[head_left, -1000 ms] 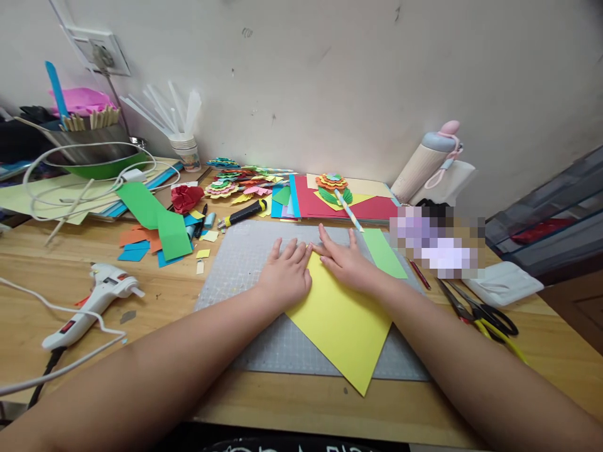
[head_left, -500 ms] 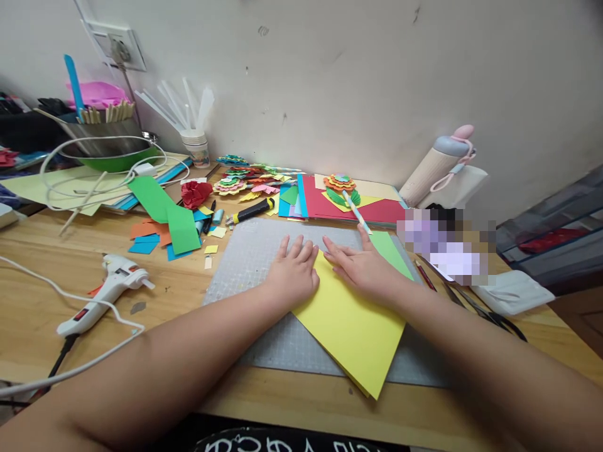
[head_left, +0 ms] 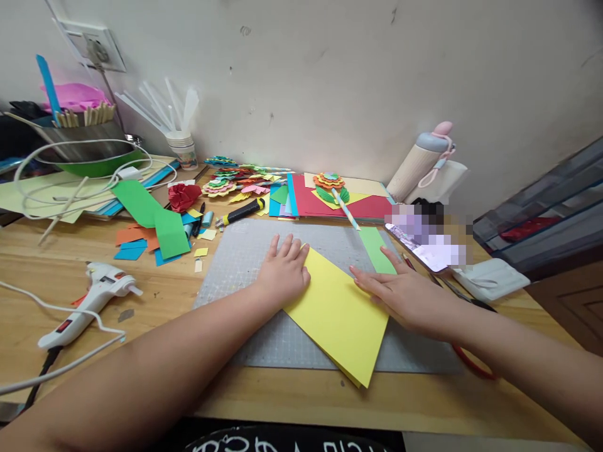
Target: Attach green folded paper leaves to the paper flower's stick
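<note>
A folded yellow paper [head_left: 336,314] lies slanted on the grey cutting mat [head_left: 240,251], a second layer peeping out along its lower left edge. My left hand [head_left: 285,270] rests flat with fingers stretched on the mat and the paper's upper left corner. Over the paper's right edge is my right hand [head_left: 405,292], its fingers stretched out and nothing held; whether the fingertips touch the sheet I cannot tell. Just beyond that hand lies a light green paper strip [head_left: 375,248] on the mat.
A hot glue gun [head_left: 89,301] with its cord lies at left, near green paper pieces [head_left: 172,235]. Behind the mat are a utility knife [head_left: 240,212], paper flowers [head_left: 230,179] and a red sheet [head_left: 315,198]. Scissors [head_left: 473,364], a phone [head_left: 419,248] and a bottle [head_left: 419,160] stand or lie at right.
My right hand has slid right across the yellow paper to its right edge. My left hand stays at the upper left corner. The whole view has shifted slightly.
</note>
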The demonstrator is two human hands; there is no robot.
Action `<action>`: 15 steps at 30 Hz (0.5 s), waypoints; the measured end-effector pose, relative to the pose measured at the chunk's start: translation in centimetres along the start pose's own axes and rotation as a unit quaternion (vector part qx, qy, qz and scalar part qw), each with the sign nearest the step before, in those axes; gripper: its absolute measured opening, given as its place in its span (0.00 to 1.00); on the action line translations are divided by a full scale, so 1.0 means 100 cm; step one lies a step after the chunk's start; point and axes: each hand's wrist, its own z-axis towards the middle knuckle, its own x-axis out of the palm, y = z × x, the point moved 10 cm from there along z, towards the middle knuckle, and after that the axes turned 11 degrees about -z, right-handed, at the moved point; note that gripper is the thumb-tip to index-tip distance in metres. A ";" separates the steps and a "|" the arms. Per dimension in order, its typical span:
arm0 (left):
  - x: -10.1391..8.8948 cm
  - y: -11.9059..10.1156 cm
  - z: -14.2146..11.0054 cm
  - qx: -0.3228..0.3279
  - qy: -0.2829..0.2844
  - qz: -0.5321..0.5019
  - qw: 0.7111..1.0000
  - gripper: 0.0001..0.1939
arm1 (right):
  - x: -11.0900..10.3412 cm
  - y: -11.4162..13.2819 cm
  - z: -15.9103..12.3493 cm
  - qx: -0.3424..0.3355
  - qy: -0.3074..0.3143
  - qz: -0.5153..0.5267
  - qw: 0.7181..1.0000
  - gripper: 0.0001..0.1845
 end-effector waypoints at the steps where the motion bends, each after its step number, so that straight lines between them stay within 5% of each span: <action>1: 0.000 0.000 0.000 -0.001 0.001 0.000 1.000 0.26 | 0.002 -0.001 -0.008 0.003 0.006 -0.001 1.000 0.31; 8: 0.001 0.000 0.000 -0.006 0.007 -0.003 1.000 0.26 | 0.008 -0.014 -0.061 0.070 -0.003 -0.032 0.997 0.32; 15: 0.000 0.005 0.001 -0.023 -0.008 -0.028 0.999 0.25 | 0.004 -0.003 -0.063 0.072 0.006 -0.036 0.997 0.23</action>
